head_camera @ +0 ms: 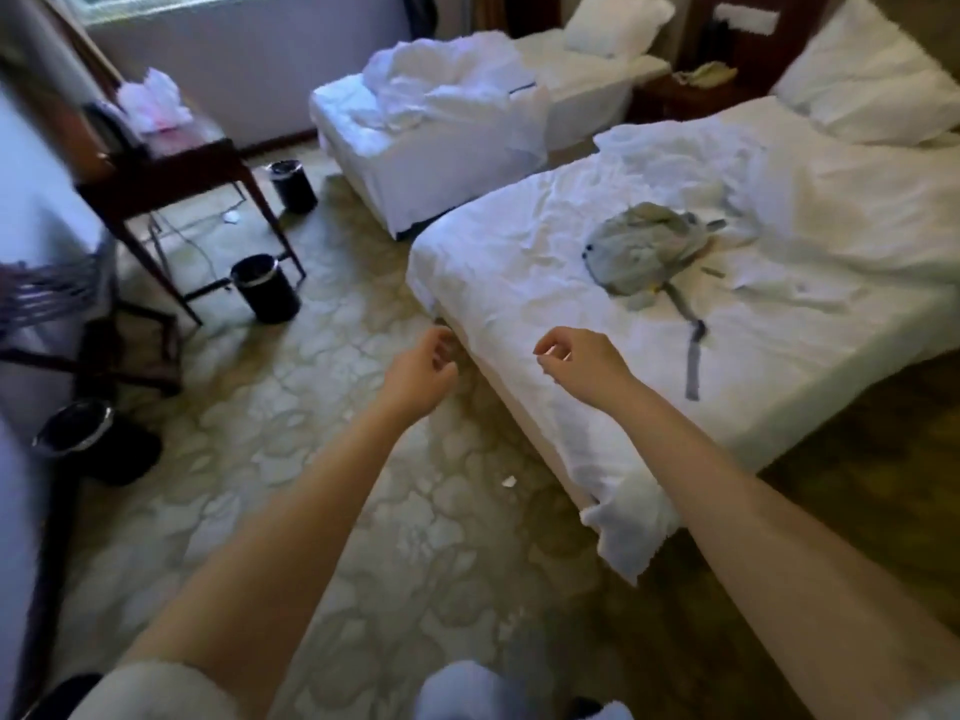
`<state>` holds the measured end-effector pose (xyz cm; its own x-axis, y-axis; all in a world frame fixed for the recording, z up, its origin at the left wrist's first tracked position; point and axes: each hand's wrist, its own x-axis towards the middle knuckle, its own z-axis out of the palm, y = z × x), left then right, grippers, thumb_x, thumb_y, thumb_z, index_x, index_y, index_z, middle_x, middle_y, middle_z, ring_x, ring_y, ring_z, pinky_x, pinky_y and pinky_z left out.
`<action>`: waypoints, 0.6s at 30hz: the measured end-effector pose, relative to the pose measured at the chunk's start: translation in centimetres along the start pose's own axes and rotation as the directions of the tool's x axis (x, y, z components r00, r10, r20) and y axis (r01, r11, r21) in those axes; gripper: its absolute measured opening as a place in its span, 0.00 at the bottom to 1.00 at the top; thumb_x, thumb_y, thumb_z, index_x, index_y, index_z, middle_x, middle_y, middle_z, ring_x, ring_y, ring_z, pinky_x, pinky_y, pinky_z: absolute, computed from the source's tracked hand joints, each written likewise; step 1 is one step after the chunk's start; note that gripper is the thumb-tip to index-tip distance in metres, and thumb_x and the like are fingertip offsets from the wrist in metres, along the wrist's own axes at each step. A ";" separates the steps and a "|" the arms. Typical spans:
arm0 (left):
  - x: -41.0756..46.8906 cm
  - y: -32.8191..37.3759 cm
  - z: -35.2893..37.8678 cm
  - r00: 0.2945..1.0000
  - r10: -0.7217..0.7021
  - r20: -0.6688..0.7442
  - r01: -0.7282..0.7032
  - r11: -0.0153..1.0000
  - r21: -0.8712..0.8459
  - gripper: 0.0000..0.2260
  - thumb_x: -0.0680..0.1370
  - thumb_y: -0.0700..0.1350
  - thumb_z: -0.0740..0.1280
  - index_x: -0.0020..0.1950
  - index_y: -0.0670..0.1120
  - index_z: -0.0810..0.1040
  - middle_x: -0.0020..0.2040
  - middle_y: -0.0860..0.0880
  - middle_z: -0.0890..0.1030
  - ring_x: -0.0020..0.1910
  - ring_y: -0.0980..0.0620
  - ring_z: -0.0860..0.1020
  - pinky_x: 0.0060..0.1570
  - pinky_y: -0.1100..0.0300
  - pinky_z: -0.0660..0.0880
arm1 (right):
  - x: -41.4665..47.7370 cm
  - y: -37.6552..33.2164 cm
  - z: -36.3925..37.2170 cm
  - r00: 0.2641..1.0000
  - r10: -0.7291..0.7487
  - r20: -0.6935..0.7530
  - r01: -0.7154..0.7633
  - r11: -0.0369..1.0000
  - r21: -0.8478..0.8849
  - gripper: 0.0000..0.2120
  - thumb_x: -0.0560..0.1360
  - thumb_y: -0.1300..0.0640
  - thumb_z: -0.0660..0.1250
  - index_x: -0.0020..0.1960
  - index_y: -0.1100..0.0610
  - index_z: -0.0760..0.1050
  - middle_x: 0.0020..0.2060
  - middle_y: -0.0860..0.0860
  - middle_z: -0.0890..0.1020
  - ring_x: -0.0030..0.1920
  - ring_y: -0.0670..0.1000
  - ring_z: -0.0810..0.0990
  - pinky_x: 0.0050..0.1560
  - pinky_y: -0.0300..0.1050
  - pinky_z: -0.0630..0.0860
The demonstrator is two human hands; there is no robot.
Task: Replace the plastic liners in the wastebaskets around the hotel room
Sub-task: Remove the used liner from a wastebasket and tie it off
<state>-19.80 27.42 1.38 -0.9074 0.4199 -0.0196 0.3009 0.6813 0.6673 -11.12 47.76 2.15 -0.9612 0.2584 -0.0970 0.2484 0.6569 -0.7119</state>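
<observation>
The left hand [423, 366] and the right hand [576, 356] reach forward at mid-frame on bare forearms. The fingers of both are loosely curled and nothing shows in either grasp. The left hand hovers over the patterned carpet [322, 459], just beside the foot corner of the near bed [519, 283]. The right hand hangs above that bed's rumpled white sheet. Further up the sheet, right of centre, lies a crumpled grey bag [644, 252] with a strap trailing toward the bed's edge. A small white scrap [508, 481] lies on the carpet below the hands. Left of centre, one black wastebasket [266, 287] stands on the carpet against the front leg of a dark wooden desk [171, 163]. A second wastebasket [293, 184] stands beyond it, between the desk and the far bed [441, 137]. A third wastebasket [88, 439] sits tilted at the lower left edge. The blur hides whether any holds a liner. Cables [197, 236] run loose under the desk, and pink-and-white crumpled plastic [153, 103] is heaped on its top, upper left.
</observation>
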 end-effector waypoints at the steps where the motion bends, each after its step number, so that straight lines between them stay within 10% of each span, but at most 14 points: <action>1: 1.0 -0.9 -1.0 0.999 -0.039 -0.024 0.039 0.999 -0.001 0.21 0.77 0.41 0.65 0.70 0.46 0.68 0.57 0.48 0.76 0.49 0.52 0.75 0.47 0.59 0.71 | 2.2 -0.9 0.6 0.999 -0.031 0.031 0.031 1.000 -0.002 0.03 0.79 0.54 0.64 0.50 0.49 0.76 0.42 0.47 0.78 0.45 0.51 0.80 0.41 0.41 0.72; 18: 36.1 -19.1 -16.4 0.967 -0.221 -0.129 0.200 0.967 -0.158 0.21 0.79 0.43 0.64 0.71 0.46 0.66 0.61 0.47 0.74 0.54 0.50 0.74 0.48 0.58 0.74 | 44.1 -16.7 9.7 0.963 -0.204 0.178 0.221 0.972 -0.077 0.10 0.80 0.54 0.63 0.61 0.51 0.75 0.48 0.47 0.78 0.42 0.45 0.76 0.39 0.30 0.69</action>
<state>-63.15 19.74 0.10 -0.9815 0.1781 -0.0700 0.0635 0.6482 0.7588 -58.86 41.32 3.07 -0.9973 -0.0117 -0.0718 0.0388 0.7501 -0.6602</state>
